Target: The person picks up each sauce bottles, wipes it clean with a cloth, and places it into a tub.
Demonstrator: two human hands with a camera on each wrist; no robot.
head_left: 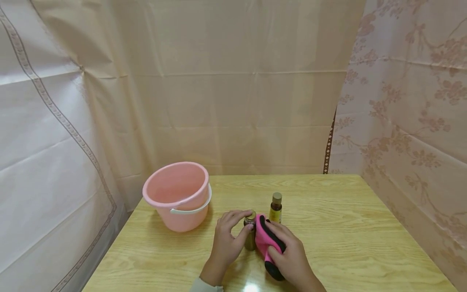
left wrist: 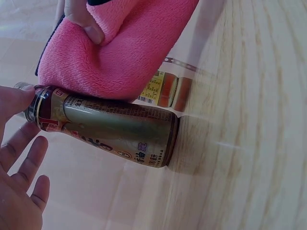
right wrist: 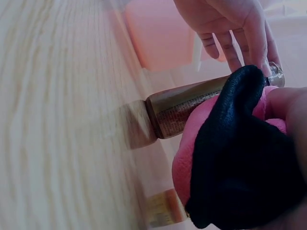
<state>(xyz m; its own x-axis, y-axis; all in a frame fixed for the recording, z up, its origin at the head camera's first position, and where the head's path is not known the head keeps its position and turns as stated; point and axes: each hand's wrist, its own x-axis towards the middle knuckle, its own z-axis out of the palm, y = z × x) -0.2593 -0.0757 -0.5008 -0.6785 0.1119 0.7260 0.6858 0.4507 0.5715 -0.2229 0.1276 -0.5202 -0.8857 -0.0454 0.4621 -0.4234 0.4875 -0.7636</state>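
Near the table's front stands an upright sesame-oil-like glass bottle (left wrist: pixel 115 127) with a gold-brown label. My left hand (head_left: pixel 228 237) pinches it at the neck, thumb and index finger at the cap, the other fingers spread loose in the left wrist view. A folded pink cloth (left wrist: pixel 110 62) with a black edge is gripped in my right hand (head_left: pixel 292 253). The cloth lies against the bottle's right side, and its black face (right wrist: pixel 240 158) fills much of the right wrist view. Behind the cloth stands a second dark bottle (head_left: pixel 276 209) with a yellow label, partly hidden.
A pink bucket (head_left: pixel 182 222) with a white handle (head_left: pixel 193 210) stands at the table's back left. The wooden table (head_left: pixel 339 235) ends at a beige curtain (head_left: pixel 237 101) behind, with patterned cloth (head_left: pixel 419 121) hanging on the right.
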